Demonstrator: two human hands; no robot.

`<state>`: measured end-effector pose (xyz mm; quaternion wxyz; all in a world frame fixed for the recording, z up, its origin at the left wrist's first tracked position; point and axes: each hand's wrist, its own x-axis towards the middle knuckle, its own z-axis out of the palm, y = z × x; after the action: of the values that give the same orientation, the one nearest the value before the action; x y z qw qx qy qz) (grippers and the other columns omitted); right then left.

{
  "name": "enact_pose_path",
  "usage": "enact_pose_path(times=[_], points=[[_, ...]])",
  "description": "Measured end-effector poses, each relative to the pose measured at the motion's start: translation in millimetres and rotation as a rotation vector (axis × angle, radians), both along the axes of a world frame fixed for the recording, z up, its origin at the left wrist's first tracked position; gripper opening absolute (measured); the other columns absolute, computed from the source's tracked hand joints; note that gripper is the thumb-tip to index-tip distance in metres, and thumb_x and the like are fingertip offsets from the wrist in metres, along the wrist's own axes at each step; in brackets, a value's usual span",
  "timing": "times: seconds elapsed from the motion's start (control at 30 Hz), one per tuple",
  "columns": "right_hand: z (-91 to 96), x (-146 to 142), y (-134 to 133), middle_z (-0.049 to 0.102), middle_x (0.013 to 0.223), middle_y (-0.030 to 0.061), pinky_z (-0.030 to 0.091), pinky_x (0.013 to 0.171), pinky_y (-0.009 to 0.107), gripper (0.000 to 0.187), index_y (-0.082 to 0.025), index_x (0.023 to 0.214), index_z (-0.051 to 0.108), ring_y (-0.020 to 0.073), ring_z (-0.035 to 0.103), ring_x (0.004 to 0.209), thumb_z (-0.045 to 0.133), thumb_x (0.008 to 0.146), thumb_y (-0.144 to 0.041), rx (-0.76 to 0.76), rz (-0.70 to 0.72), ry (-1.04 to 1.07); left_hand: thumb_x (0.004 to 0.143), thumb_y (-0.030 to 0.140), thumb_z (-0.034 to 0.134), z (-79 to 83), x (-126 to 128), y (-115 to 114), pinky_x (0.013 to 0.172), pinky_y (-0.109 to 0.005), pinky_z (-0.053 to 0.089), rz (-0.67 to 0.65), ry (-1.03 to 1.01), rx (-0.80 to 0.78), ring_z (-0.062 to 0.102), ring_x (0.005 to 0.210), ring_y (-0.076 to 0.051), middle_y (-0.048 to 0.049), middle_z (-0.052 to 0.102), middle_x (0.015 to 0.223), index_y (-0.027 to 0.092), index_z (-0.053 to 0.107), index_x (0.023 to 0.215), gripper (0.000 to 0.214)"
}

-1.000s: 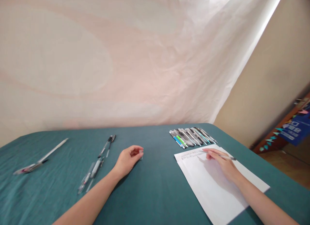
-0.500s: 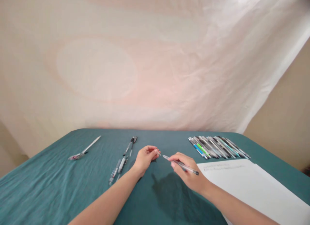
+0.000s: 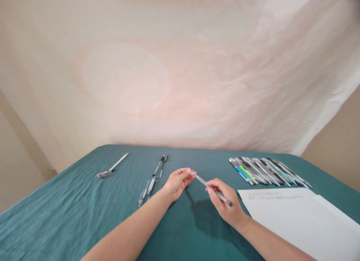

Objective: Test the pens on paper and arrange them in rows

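A slim clear-barrelled pen [image 3: 201, 180] with a dark end slants between my two hands above the table. My right hand [image 3: 222, 199] is closed around its barrel near the dark end. At the pen's other end, the thumb and fingers of my left hand [image 3: 178, 184] pinch a small clear piece [image 3: 192, 173] that meets the pen. Whether this piece is a cap or a tip cannot be told, as the fingers partly cover it. Just left of my left hand lie several clear and dark pens [image 3: 148, 188] on the cloth.
Several pens [image 3: 267, 171] lie side by side in a row at the back right. White paper [image 3: 292, 216] with faint writing lies in front of them. A white pen [image 3: 119, 161] and a smaller pinkish-clear item [image 3: 103, 174] rest on the left of the green tablecloth [image 3: 67, 208].
My hands have come together: the clear piece in my left hand, apart from the pen before, now meets its front end. The whole view has shifted slightly.
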<state>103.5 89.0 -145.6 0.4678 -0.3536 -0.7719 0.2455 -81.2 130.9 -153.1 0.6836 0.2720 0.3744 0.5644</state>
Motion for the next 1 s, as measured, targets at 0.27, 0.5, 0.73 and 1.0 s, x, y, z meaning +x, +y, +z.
enact_pose_path(times=[0.27,0.5,0.73,1.0], points=[[0.6,-2.5,0.6,0.056,0.073,0.0019,0.041,0.060,0.025,0.013,-0.019,0.089,0.055,0.0133,0.051,0.063,0.046,0.080,-0.020,0.075,0.016,-0.050,0.073,0.015,0.062,3.0,1.5,-3.2,0.075,-0.021,0.050,-0.026,-0.003,-0.001,0.063,0.077,-0.013,-0.0110,0.066,0.083,0.010,0.056,0.079,0.010],[-2.1,-3.4,3.0,0.056,0.075,0.0021,0.042,0.060,0.024,0.013,-0.019,0.090,0.054,0.0126,0.052,0.063,0.046,0.081,-0.020,0.052,0.017,-0.058,0.074,0.016,0.062,1.9,5.0,-5.6,0.077,-0.022,0.048,-0.048,-0.017,0.001,0.062,0.078,-0.013,-0.0110,0.066,0.083,0.011,0.055,0.080,0.010],[-2.0,-3.3,3.7,0.057,0.084,0.0054,0.044,0.068,0.027,0.021,-0.019,0.098,0.058,0.0144,0.054,0.073,0.042,0.083,-0.019,0.124,0.107,-0.038,0.073,0.018,0.062,1.6,9.7,-8.6,0.078,-0.024,0.048,-0.055,-0.023,0.005,0.062,0.079,-0.014,-0.0102,0.066,0.082,0.011,0.054,0.081,0.013],[-0.2,-5.0,2.2,0.056,0.084,0.0053,0.044,0.068,0.025,0.024,-0.020,0.101,0.056,0.0140,0.054,0.075,0.038,0.086,-0.021,0.097,0.125,-0.094,0.076,0.025,0.060,10.7,19.2,-18.1,0.077,-0.028,0.048,-0.076,-0.039,0.035,0.063,0.082,-0.016,-0.0115,0.066,0.086,0.014,0.049,0.092,0.022]])
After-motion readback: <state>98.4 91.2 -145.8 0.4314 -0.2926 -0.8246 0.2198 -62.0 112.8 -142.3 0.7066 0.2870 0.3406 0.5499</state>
